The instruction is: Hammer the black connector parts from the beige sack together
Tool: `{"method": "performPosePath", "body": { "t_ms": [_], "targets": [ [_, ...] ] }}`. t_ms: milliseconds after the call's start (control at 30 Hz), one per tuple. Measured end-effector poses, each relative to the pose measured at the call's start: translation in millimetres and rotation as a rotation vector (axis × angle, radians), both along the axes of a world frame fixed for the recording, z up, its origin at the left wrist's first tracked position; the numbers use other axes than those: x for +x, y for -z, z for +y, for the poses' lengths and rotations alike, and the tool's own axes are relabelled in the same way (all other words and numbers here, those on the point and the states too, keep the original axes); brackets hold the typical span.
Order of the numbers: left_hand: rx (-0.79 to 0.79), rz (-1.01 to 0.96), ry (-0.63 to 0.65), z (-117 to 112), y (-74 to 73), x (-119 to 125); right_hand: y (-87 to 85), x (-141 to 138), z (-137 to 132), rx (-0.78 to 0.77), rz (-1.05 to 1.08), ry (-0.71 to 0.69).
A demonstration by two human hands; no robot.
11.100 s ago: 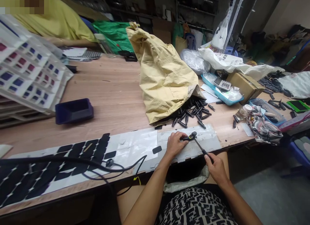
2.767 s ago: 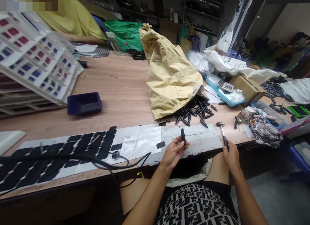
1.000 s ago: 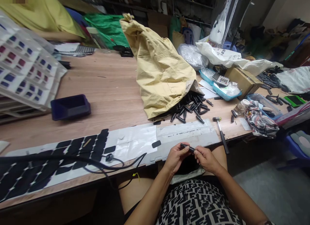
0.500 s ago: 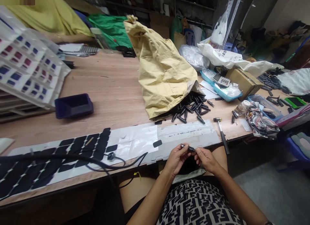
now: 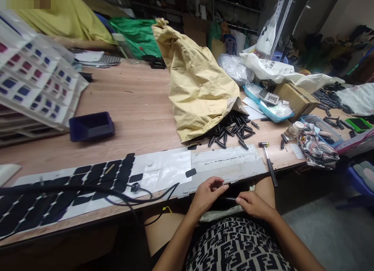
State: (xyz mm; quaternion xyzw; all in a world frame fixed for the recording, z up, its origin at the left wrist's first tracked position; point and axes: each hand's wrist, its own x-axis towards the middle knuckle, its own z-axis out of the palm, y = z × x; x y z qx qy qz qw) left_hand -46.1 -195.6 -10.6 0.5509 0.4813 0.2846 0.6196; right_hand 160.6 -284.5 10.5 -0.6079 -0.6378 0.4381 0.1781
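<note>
Near the front edge of the table (image 5: 131, 103), the right hand (image 5: 255, 205) pinches a dark rod (image 5: 230, 198); the left hand (image 5: 207, 195) curls just beside it, its grip unclear. A hammer (image 5: 270, 164) lies right of the grey board (image 5: 224, 162), handle jutting past the edge. Behind the board, black parts (image 5: 233, 129) lie heaped at the mouth of a yellow sack (image 5: 201, 82).

The pieces (image 5: 229, 132) are black, the sack (image 5: 203, 92) tan, the clothing (image 5: 233, 243) patterned black-and-cream.
</note>
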Motion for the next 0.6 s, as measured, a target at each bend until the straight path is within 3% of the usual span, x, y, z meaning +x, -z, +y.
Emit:
{"method": "performPosePath", "body": {
  "t_ms": [167,333,467,533,600],
  "targets": [
    [0.237,0.203,-0.024,31,-4.0,7,9.5,-1,-4,0.013,-0.148,0.035],
    [0.514,0.409,-0.076,77,-7.8,29,-4.1,8,-8,0.077,-0.196,0.129],
    [0.377,0.627,-0.165,110,-13.0,56,-17.0,33,-5,0.346,-0.198,0.352],
    [0.263,0.734,-0.233,123,-14.4,69,-20.4,49,0,0.491,-0.27,0.514],
    [0.206,0.81,-0.276,132,-14.0,80,-20.8,65,6,0.539,-0.408,0.664]
  ]
}}
